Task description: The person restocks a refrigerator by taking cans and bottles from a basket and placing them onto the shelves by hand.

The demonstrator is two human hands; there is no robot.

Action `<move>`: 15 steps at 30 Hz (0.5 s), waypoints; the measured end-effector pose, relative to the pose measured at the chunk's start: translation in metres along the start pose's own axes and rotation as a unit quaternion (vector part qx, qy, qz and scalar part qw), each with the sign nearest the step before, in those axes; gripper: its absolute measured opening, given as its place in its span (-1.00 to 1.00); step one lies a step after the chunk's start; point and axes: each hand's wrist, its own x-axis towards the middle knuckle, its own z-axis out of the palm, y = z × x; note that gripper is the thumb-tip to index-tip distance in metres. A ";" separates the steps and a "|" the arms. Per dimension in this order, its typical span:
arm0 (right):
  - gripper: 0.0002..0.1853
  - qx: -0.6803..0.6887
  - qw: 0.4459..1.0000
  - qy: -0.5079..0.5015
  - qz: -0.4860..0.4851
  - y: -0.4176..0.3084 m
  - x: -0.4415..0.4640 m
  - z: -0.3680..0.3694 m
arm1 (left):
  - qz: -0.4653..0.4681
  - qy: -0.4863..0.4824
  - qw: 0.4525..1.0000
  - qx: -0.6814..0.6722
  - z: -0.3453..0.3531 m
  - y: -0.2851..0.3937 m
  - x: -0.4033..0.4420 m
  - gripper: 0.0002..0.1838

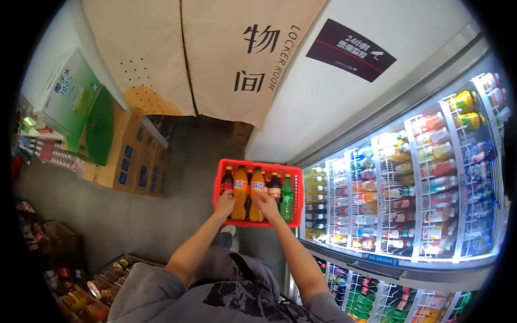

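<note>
A red plastic basket (298, 215) stands in front of me, packed with soda bottles. My left hand (225, 204) is at its left side, closed around a cola bottle (227, 181) with a red label. Next to that hand is an orange soda bottle (239, 185). A second orange soda bottle (257, 211) is in the middle, with my right hand (265, 204) closed on it. Farther right are a dark bottle (275, 184) with a pale label and a green bottle (286, 196). My palms and fingers hide the lower parts of some bottles.
A lit drinks cooler (398, 194) with several rows of bottles runs along my right. On the left stand stacked cardboard boxes (116, 172) and a green carton (97, 126). A beige curtain (215, 64) hangs over a doorway ahead. Snack crates (105, 282) sit at lower left.
</note>
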 end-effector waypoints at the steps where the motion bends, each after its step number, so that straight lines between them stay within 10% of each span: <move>1: -0.52 -0.086 0.996 0.015 -0.004 0.009 0.009 0.008 | -0.015 -0.004 1.000 -0.002 0.002 -0.007 0.003 -0.52; 15: -0.32 -0.280 0.949 0.142 -0.015 0.069 0.048 0.078 | -0.144 -0.039 0.988 -0.046 0.017 -0.022 0.011 -0.60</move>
